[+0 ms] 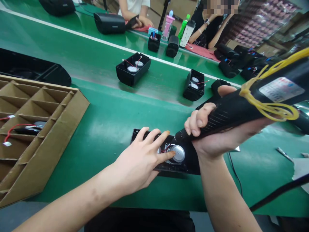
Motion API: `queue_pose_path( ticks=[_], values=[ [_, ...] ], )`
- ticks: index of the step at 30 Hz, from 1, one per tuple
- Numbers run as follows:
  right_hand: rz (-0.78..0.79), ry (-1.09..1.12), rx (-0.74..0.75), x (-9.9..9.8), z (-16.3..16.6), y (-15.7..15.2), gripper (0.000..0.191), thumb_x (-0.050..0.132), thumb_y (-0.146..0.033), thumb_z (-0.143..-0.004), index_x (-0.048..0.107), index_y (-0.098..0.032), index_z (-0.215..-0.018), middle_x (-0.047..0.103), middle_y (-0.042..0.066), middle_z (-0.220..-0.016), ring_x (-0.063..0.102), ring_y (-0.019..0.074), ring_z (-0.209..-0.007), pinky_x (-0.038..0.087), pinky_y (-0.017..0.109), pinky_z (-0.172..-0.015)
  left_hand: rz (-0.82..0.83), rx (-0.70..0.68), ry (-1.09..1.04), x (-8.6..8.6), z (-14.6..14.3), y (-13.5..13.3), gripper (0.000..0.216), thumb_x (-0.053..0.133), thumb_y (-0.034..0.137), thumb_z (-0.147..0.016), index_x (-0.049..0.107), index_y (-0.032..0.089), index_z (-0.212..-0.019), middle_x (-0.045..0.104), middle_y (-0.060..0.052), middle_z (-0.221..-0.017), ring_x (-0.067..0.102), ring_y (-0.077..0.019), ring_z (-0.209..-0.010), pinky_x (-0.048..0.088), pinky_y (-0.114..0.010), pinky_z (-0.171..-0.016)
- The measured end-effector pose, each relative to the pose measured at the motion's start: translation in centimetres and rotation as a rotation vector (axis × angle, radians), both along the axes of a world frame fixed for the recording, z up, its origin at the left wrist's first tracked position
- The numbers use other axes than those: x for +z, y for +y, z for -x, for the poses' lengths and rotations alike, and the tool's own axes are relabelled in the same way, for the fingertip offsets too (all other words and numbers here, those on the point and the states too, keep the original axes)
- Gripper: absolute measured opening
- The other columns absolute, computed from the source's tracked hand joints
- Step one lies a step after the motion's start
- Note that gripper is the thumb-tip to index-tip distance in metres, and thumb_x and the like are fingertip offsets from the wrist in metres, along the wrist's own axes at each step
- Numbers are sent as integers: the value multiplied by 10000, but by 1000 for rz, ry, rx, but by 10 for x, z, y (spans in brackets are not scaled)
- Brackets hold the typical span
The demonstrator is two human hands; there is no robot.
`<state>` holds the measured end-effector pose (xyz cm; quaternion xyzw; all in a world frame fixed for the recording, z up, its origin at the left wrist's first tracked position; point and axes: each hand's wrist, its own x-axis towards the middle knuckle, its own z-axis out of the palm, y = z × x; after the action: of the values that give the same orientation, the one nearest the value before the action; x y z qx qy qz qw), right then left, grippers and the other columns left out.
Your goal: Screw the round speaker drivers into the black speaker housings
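A black speaker housing [191, 161] lies in front of me on the green bench. Set in it is a round silver speaker driver [179, 154] with red wires; a second driver shows only partly beneath my fingers. My left hand [147, 154] rests over the housing with its fingers spread, one fingertip touching the driver's edge. Wrapped in my right hand [217, 135] is a black electric screwdriver [229, 109] with yellow cord tied round it. Its tip points down at the housing beside the driver; the screw there cannot be made out.
At left stands a cardboard divider box [65, 135] holding a driver with red wires. Further off are open speaker housings [133, 69] [193, 85] and a closed black speaker [109, 23]. Two people sit across the bench. A black cable [277, 193] runs at lower right.
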<state>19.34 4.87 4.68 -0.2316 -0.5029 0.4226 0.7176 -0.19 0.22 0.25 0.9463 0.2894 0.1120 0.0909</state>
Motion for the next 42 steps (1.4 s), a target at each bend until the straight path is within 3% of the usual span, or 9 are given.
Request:
queue_pose_path(
  ticks=[12, 16, 22, 33, 38, 42],
  values=[
    [67, -7, -38, 1, 5, -5, 686, 565, -866, -901, 673, -255, -1194, 533, -82, -547, 378, 117, -321, 315, 244, -310, 20, 1, -7, 2, -1, -2, 669, 788, 382, -884, 583, 359, -1520, 344, -157, -1731, 399, -436, -1512, 271, -690, -1223],
    [89, -12, -36, 2, 6, -8, 632, 598, -868, -883, 665, -288, -1124, 524, -80, -568, 375, 117, -331, 319, 250, -322, 29, 2, 3, 6, -1, -1, 646, 775, 379, -898, 592, 353, -1517, 368, -169, -1712, 416, -445, -1497, 291, -690, -1212],
    [64, -62, -37, -4, 7, -6, 699, 497, -934, -877, 654, -279, -1063, 516, -81, -541, 342, 115, -317, 287, 238, -301, 58, 1, 13, 7, -1, 2, 656, 796, 384, -889, 599, 358, -1514, 405, -159, -1681, 403, -439, -1512, 280, -690, -1226],
    [83, -82, 111, -12, 6, -5, 663, 551, -899, -882, 622, -273, -1088, 550, -87, -582, 371, 103, -334, 358, 225, -321, 45, 20, -6, 8, -2, 2, 609, 744, 382, -927, 597, 372, -1518, 450, -161, -1632, 432, -429, -1475, 338, -678, -1198],
    [119, -78, 205, -15, 9, -3, 647, 615, -858, -873, 607, -262, -1125, 586, -71, -612, 433, 105, -358, 386, 221, -346, 21, 27, -38, 1, -1, 1, 621, 762, 428, -910, 601, 416, -1509, 483, -158, -1604, 456, -439, -1449, 362, -692, -1169],
    [57, -67, 143, -1, -1, -9, 655, 509, -826, -953, 583, -266, -1284, 593, -57, -650, 461, 121, -380, 407, 237, -359, -40, 53, -113, -12, 0, -2, 635, 814, 415, -853, 632, 467, -1459, 500, -114, -1615, 476, -423, -1434, 348, -664, -1174]
  ],
)
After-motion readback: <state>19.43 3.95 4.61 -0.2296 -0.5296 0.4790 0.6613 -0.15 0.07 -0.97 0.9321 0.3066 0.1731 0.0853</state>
